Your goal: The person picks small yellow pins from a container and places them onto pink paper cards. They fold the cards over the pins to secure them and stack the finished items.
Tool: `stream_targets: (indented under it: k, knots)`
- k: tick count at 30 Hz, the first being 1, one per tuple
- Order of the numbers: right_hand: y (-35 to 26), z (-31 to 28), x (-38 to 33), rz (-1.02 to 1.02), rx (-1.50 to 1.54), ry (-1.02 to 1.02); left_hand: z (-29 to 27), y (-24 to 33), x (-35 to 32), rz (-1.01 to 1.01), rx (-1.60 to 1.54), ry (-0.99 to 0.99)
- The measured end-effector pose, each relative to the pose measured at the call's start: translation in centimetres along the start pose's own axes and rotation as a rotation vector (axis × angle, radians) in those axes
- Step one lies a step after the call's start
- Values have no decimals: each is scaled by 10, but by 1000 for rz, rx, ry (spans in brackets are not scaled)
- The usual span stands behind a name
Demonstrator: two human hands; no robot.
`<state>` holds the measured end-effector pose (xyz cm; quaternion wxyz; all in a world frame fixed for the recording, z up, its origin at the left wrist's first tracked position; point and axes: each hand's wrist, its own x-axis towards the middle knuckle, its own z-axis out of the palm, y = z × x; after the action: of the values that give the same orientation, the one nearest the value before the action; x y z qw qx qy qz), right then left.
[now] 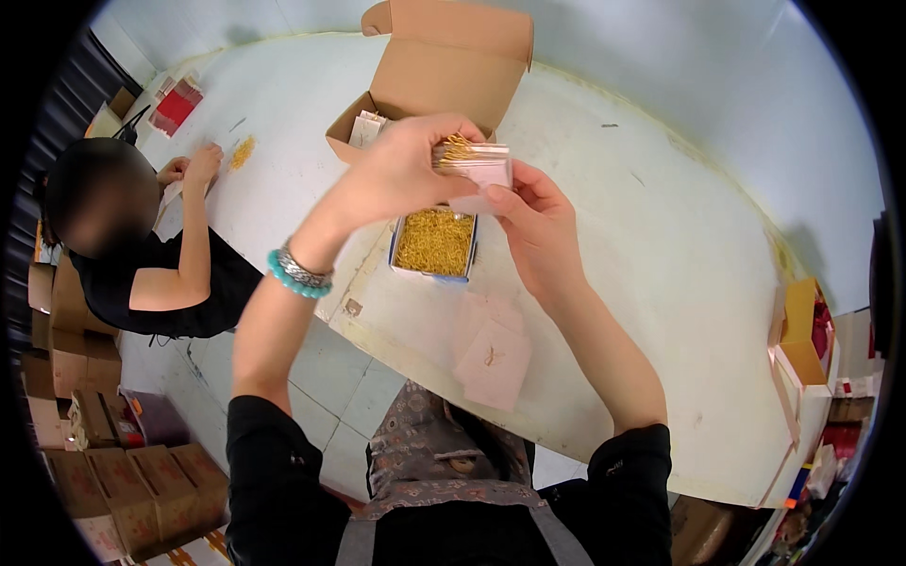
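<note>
Between them, my two hands hold a stack of small pale pink cards above the table. My left hand grips its left side, where thin gold-coloured pieces stick up from the cards. On the right edge, the thumb and fingers of my right hand are closed round the stack. Below the hands stands a small box with a blue and white rim, filled with gold-coloured pieces. Nearer to me, several loose pale pink cards lie overlapping, with a small gold-coloured piece on top.
An open cardboard box behind my hands contains white cards. To the left, a co-worker sits by a small gold-coloured pile and a red stack. A yellow-brown box stands at the table's right end. Cartons fill the floor at left.
</note>
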<state>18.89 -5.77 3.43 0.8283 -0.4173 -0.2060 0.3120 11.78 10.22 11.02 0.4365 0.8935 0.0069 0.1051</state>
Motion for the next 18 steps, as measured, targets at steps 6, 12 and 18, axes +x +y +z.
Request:
stream_targets:
  k: [6, 12, 18]
  knots:
    - [-8, -11, 33, -98, -224, 79, -78, -25, 42, -4, 513, 9]
    - [17, -54, 36, 84, -301, 73, -79, -105, 89, -89, 669, -363]
    - [31, -69, 35, 100, -259, 30, -71, -149, 106, -207, 642, -630]
